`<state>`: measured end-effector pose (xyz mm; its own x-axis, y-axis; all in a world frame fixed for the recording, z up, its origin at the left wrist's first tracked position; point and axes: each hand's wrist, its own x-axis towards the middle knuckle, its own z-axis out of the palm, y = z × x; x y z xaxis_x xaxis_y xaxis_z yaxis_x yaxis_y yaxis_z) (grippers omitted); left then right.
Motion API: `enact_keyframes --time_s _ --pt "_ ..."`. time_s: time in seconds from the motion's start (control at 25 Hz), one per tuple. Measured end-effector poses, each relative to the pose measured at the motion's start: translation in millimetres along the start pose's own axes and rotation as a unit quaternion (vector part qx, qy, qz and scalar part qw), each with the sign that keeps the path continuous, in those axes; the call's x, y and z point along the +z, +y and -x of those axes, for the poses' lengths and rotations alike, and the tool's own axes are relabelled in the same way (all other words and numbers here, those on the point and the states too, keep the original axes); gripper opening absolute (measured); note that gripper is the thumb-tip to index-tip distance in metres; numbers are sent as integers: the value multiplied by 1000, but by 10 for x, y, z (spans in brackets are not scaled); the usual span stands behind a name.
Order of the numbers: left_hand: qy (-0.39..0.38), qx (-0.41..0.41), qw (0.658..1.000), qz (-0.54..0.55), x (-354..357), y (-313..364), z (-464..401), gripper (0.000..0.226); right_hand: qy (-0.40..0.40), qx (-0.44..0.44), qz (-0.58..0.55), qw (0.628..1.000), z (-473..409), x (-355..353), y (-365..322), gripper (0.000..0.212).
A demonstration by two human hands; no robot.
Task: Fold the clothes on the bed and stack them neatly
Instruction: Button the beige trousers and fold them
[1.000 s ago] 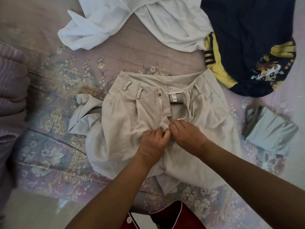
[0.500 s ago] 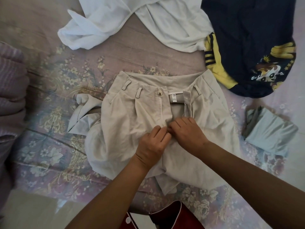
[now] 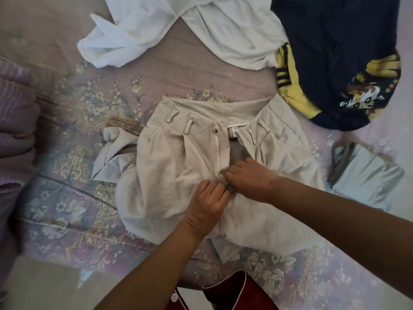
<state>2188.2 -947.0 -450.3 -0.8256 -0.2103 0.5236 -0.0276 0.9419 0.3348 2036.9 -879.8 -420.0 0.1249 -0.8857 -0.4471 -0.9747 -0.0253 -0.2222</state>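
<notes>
1. The beige trousers (image 3: 178, 175) lie on the floral bedspread (image 3: 73, 198), waistband pointing away, legs bunched toward the person.
2. The left hand (image 3: 207, 202) and right hand (image 3: 250, 177), fingers curled, pinch the fly at the trousers' middle.
3. The fabric is creased, with the button (image 3: 216, 128) undone.
4. Beyond lie a white garment (image 3: 201, 30) and a navy garment (image 3: 335, 52).

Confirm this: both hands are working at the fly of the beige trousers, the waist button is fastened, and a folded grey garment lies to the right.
One thing is wrong: the waist button is unfastened and the fly gapes open beside it. The head view shows this. The left hand and right hand do pinch the fly of the beige trousers, and the folded grey garment lies right.
</notes>
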Motion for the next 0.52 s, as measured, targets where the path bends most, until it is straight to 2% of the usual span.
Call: enact_keyframes --time_s 0.24,0.32,0.36,0.4,0.44,0.48,0.52 --pt "-1 -18 999 -29 -36 -1 -62 48 -29 -33 54 998 -86 -173 -1 25" --pt "-29 -43 999 -15 -66 -19 -76 42 -7 9 73 997 -26 -178 -1 18" --pt "-58 -89 994 23 -73 -5 -81 32 -2 54 52 997 21 -159 -7 16" --pt "-96 -179 975 94 -87 16 -105 22 4 102 16 995 70 -129 -31 16" --pt "-131 -305 927 177 -100 18 -149 15 14 147 -27 989 128 -88 -80 18" --pt "-153 -431 857 236 -109 -1 -213 12 29 182 -71 980 173 -46 -145 17" --pt "-159 -513 801 264 -86 -49 -260 13 41 207 -117 970 208 6 -224 14"
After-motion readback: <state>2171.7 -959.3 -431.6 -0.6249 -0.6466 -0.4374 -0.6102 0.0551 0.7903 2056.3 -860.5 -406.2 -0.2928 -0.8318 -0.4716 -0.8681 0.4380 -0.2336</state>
